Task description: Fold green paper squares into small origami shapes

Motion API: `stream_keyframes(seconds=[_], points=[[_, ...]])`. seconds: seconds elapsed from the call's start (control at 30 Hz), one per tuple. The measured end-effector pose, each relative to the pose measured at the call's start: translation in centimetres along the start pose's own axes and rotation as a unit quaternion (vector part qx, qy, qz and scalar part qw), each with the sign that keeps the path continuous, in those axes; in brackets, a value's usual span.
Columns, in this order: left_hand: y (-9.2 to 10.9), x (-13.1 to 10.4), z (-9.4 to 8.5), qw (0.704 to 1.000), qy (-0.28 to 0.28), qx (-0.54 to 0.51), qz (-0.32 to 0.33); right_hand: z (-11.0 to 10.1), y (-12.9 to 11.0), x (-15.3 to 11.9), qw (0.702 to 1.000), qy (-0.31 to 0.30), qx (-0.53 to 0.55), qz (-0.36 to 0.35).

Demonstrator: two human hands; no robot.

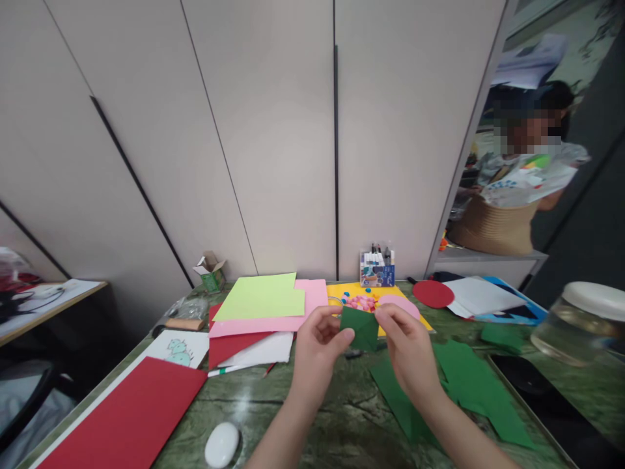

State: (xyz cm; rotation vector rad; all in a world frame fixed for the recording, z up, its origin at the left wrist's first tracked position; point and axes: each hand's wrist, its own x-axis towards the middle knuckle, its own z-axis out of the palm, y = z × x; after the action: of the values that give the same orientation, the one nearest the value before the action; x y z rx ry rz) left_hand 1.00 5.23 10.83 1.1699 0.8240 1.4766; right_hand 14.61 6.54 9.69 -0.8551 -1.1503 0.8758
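Just above the table, a small dark green paper square (360,327) is held between both hands. My left hand (319,342) pinches its left edge, with the thumb over the front. At its upper right corner, the fingertips of my right hand (404,342) are closed on the paper. Faint crease lines show on the square. Larger green paper pieces (481,384) lie on the table beside and under my right forearm. Behind the square, small pink pieces (360,302) rest on a yellow sheet (403,291).
Coloured sheets (263,296) lie at centre left, a red sheet (129,413) at front left. A white oval object (222,445) is near the front edge. Right: a phone (556,410) and a lidded jar (576,322). A marker box (377,268) stands behind. A person (532,156) is at back right.
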Motion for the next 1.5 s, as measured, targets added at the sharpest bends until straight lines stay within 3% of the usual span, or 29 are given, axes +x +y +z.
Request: stream_keyframes(seconds=[0.37,0.57,0.7,1.0,1.13,1.37,1.5], points=[[0.3,0.0,-0.1,1.0,0.012,0.012,0.009,-0.2,-1.7,0.3,0.981,-0.016,-0.166,-0.094],[0.1,0.2,-0.3,1.0,0.015,0.013,0.008,-0.8,-1.8,1.0,0.988,-0.007,-0.131,-0.079],[0.1,0.2,-0.3,1.0,0.01,0.012,0.006,-0.8,-2.0,0.9,0.985,-0.045,-0.135,-0.095],[0.2,0.0,-0.2,1.0,0.006,0.022,0.013,-0.5,-1.8,0.4,0.984,-0.037,-0.148,-0.095],[0.3,0.1,-0.2,1.0,0.009,0.019,0.015,-0.5,-1.5,0.4,0.987,-0.031,-0.145,-0.062],[0.3,0.2,-0.2,0.999,0.007,0.036,0.02,-0.3,-1.3,0.5,0.979,-0.123,-0.154,-0.042],[0.1,0.3,-0.2,0.999,-0.005,0.045,0.023,0.3,-1.3,0.1,0.977,-0.111,-0.182,0.0]])
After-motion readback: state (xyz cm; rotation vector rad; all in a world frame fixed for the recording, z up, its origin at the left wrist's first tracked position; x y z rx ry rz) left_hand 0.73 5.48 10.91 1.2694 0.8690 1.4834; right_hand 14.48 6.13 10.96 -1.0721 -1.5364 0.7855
